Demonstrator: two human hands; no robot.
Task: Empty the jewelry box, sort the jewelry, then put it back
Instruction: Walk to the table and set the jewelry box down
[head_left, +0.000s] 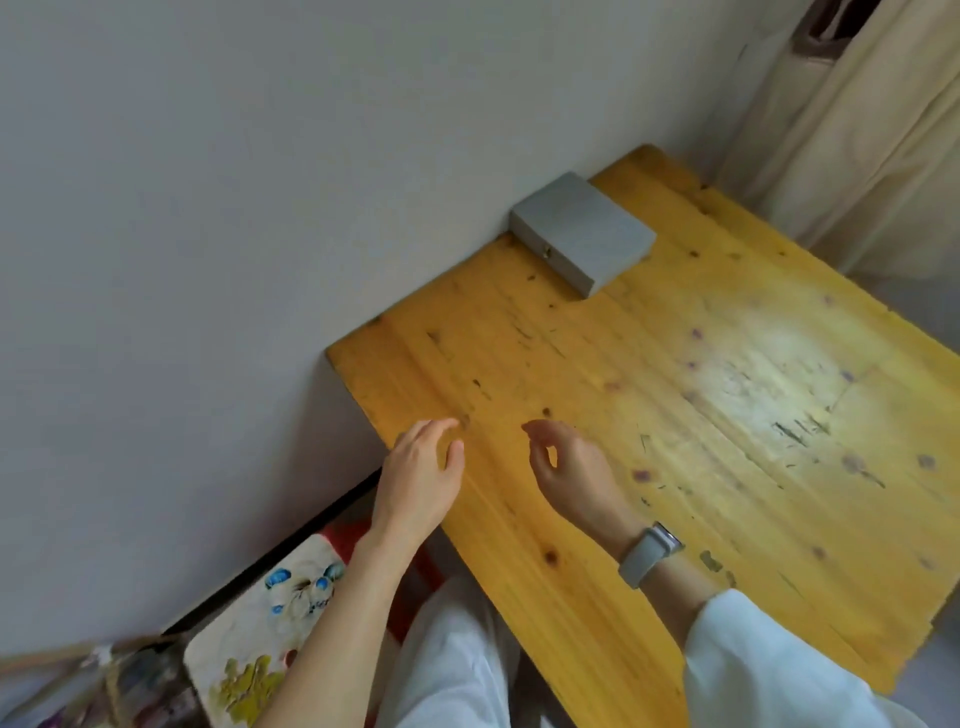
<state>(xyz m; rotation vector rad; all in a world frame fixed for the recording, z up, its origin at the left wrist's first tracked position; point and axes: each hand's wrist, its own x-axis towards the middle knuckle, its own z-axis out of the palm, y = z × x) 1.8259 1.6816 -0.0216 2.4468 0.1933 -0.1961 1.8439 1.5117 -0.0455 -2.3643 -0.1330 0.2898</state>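
Observation:
A flat grey jewelry box (584, 234) lies closed on the far side of the yellow wooden table (727, 415), against the white wall, with a small metal clasp on its near side. No jewelry shows. My left hand (423, 467) hovers over the table's left edge, fingers loosely curled, holding nothing. My right hand (563, 465) hovers beside it, fingers loosely curled and empty, with a grey watch on the wrist. Both hands are well short of the box.
The tabletop is worn, with dark knots, purple stains and scratches. A cream curtain (857, 130) hangs at the far right. Below the table's left edge are a paint-stained palette (270, 623), a red stool (358, 535) and some clutter.

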